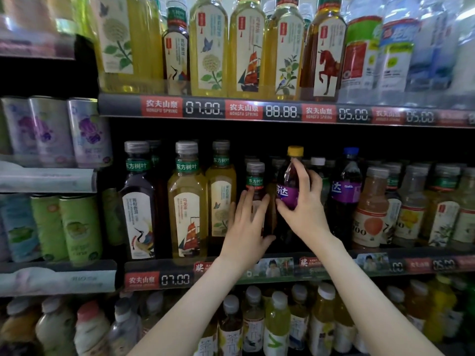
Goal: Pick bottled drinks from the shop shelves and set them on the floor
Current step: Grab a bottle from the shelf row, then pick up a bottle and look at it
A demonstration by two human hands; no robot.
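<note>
Right grip (305,209) is wrapped round the purple-label bottle (285,194), thumb across the label, fingers up by the shoulder under the yellow cap. The bottle is at the front of the middle shelf (334,262) and seems tilted a touch; its base is lost in shadow, so can't tell if it's lifted clear. Left grip (245,224) lies w/ fingers straight against the small tea bottle (255,176) just beside it, touching but not closed round anything. Main risk as I read it: the row is packed tight, so pulling the purple one out at an angle could clip the blue-capped bottle (346,186) on its right, or the tea bottle, and tip one over the edge (front rail looks low). 2nd: the hold sits high on a tapering, prob. slick shoulder, so the weight could slide thru the fingers on the way down to the floor, which isn't in view. 3rd: if the left grip takes the tea bottle at the same time, the two wrists are close enough to knock each other.
</note>
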